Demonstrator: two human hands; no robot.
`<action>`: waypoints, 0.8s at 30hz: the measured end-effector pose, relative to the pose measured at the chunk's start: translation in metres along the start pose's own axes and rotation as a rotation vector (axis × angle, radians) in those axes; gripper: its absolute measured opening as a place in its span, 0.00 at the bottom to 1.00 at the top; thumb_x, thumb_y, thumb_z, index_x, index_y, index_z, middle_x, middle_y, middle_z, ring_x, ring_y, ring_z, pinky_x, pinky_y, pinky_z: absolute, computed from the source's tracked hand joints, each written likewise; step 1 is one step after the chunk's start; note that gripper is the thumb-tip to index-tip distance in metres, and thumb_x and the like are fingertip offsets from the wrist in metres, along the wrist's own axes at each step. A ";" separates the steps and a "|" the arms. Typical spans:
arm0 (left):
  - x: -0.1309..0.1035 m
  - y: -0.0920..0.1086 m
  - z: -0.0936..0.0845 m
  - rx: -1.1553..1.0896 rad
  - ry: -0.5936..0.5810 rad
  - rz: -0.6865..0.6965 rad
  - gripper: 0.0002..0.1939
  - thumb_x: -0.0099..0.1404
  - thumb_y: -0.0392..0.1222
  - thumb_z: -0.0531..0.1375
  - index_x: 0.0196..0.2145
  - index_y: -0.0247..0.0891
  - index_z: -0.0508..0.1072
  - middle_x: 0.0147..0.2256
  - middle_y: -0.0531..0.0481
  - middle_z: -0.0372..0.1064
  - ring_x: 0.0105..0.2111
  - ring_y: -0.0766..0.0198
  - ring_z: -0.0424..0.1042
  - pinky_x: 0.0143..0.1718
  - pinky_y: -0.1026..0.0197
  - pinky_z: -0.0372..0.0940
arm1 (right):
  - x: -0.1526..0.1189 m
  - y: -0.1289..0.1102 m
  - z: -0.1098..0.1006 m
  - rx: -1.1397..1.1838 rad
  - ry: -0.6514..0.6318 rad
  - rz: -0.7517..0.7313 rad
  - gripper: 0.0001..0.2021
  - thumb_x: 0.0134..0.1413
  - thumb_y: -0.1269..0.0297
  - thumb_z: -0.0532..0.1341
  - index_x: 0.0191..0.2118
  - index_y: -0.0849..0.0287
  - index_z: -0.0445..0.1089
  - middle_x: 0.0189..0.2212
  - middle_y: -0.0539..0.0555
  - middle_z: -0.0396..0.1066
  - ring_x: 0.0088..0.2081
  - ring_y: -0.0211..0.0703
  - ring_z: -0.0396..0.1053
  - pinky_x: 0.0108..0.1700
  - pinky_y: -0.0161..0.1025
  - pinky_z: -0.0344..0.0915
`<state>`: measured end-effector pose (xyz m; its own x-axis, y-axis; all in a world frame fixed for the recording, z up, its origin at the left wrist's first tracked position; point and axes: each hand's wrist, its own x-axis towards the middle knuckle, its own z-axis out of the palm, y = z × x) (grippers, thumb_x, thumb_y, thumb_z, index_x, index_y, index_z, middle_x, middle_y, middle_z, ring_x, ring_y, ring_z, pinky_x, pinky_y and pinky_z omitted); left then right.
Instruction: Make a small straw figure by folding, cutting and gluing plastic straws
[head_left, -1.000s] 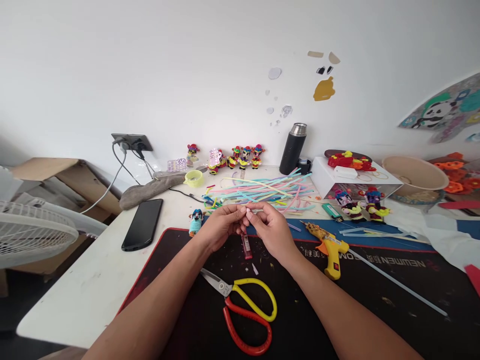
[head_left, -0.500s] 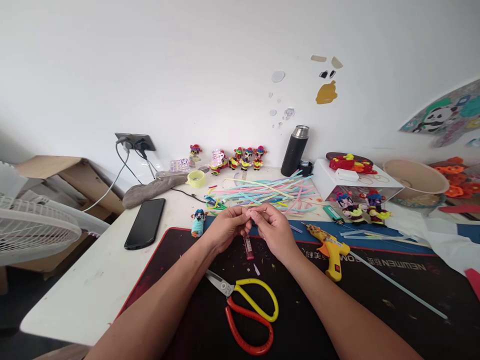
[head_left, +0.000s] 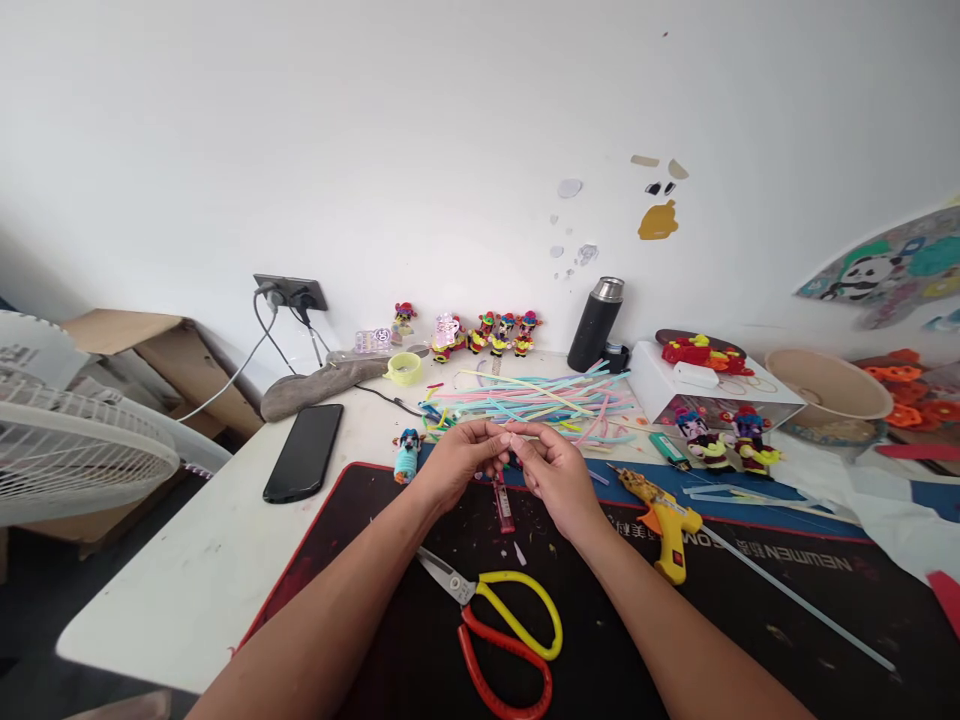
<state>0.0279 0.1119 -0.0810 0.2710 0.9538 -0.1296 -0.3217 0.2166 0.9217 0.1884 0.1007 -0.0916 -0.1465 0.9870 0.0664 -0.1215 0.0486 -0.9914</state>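
Note:
My left hand [head_left: 466, 462] and my right hand [head_left: 553, 475] meet fingertip to fingertip above the back of the black desk mat [head_left: 360, 610]. Both are pinched closed; whatever they hold is too small or hidden to make out. Just below them a reddish tube-like item with a label [head_left: 504, 505] lies on the mat, partly covered by the fingers. Scissors [head_left: 472, 590] with one yellow and one red handle rest nearer to me. Left of my left hand stands a small figure [head_left: 406, 457] with a light blue body. A yellow glue gun [head_left: 664, 525] lies to the right of my right hand.
Behind my hands lies a pile of pastel stick-like strips [head_left: 525, 395]. Several small figures [head_left: 504, 335] line the wall beside a black thermos [head_left: 598, 325]. A phone [head_left: 304, 453] sits at left, near a fan [head_left: 90, 440]. A white box [head_left: 645, 385] stands at right.
The whole view has shifted, so the desk items appear slightly lower and mostly further right. My hands stay pinched together, with the fingers slightly rearranged.

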 end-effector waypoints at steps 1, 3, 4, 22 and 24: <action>0.000 -0.001 0.000 -0.009 -0.001 -0.002 0.21 0.46 0.50 0.79 0.29 0.33 0.78 0.24 0.52 0.72 0.22 0.70 0.67 0.25 0.66 0.57 | 0.000 0.000 0.000 -0.002 0.001 -0.003 0.21 0.56 0.47 0.69 0.47 0.59 0.77 0.16 0.41 0.57 0.17 0.32 0.50 0.18 0.32 0.46; 0.001 -0.002 -0.001 -0.037 -0.013 -0.011 0.21 0.48 0.51 0.79 0.29 0.33 0.78 0.25 0.51 0.74 0.23 0.70 0.68 0.25 0.66 0.58 | 0.000 0.000 -0.001 0.000 0.007 -0.006 0.20 0.56 0.47 0.69 0.46 0.59 0.78 0.16 0.41 0.57 0.17 0.32 0.50 0.18 0.32 0.46; 0.001 -0.003 -0.002 -0.055 -0.022 -0.016 0.21 0.49 0.52 0.78 0.29 0.33 0.78 0.26 0.50 0.74 0.23 0.70 0.68 0.25 0.66 0.58 | 0.000 0.000 -0.001 0.007 0.015 -0.005 0.20 0.56 0.48 0.69 0.46 0.59 0.78 0.16 0.42 0.57 0.17 0.32 0.49 0.18 0.32 0.45; 0.001 -0.006 -0.002 -0.130 -0.029 -0.099 0.22 0.49 0.52 0.78 0.31 0.32 0.79 0.27 0.49 0.74 0.22 0.70 0.68 0.25 0.66 0.60 | 0.001 -0.001 0.000 0.072 0.039 0.064 0.22 0.53 0.48 0.71 0.46 0.60 0.79 0.16 0.41 0.56 0.16 0.30 0.47 0.17 0.30 0.42; 0.001 -0.006 -0.002 -0.135 -0.027 -0.098 0.21 0.49 0.51 0.78 0.30 0.32 0.79 0.27 0.50 0.73 0.22 0.70 0.67 0.25 0.66 0.60 | 0.001 -0.001 0.000 0.076 0.043 0.073 0.22 0.53 0.48 0.71 0.46 0.60 0.78 0.15 0.41 0.55 0.16 0.30 0.47 0.17 0.30 0.42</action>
<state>0.0284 0.1117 -0.0870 0.3308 0.9212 -0.2050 -0.4111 0.3362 0.8473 0.1887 0.1012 -0.0907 -0.1156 0.9932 -0.0123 -0.1867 -0.0339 -0.9818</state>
